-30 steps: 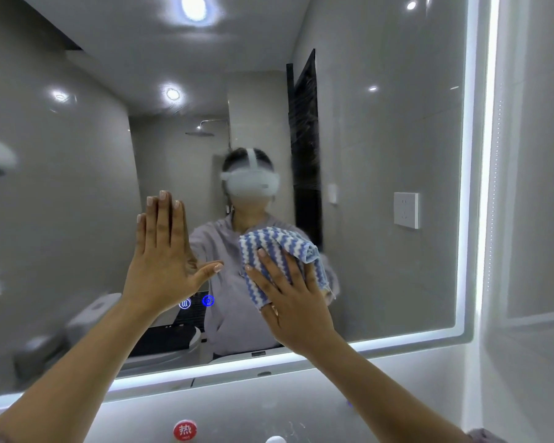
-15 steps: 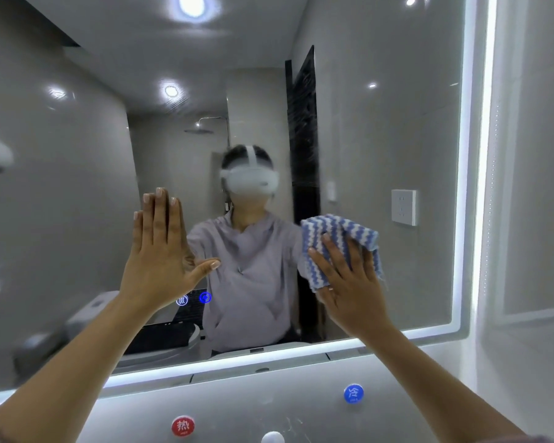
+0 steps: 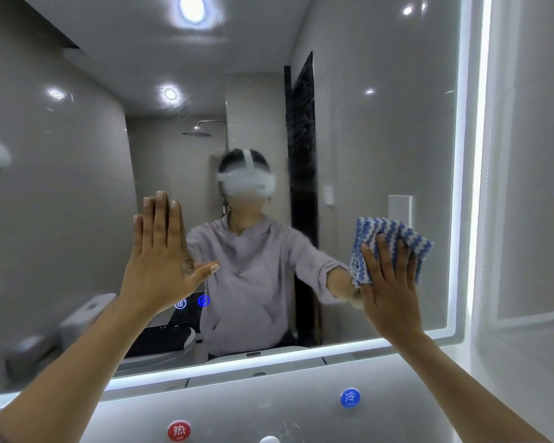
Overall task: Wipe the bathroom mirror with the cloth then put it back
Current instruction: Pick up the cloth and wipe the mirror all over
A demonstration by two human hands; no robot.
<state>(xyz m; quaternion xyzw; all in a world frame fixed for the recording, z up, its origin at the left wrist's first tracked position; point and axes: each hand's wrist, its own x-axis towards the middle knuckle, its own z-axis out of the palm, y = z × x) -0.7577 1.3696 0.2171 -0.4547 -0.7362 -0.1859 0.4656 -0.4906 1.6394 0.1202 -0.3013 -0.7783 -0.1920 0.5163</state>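
I'm pressing the right hand (image 3: 389, 292) flat, fingers straight, onto the blue-and-white striped cloth (image 3: 394, 241), pinning it against the mirror (image 3: 381, 139) close to its lit right edge. I'm holding the left hand (image 3: 160, 260) flat on the glass well to the left, fingers pointing up, thumb spread wide. Below the mirror's glowing lower strip, a red button (image 3: 178, 430) and a blue button (image 3: 350, 398) are showing on the grey surface, well apart.
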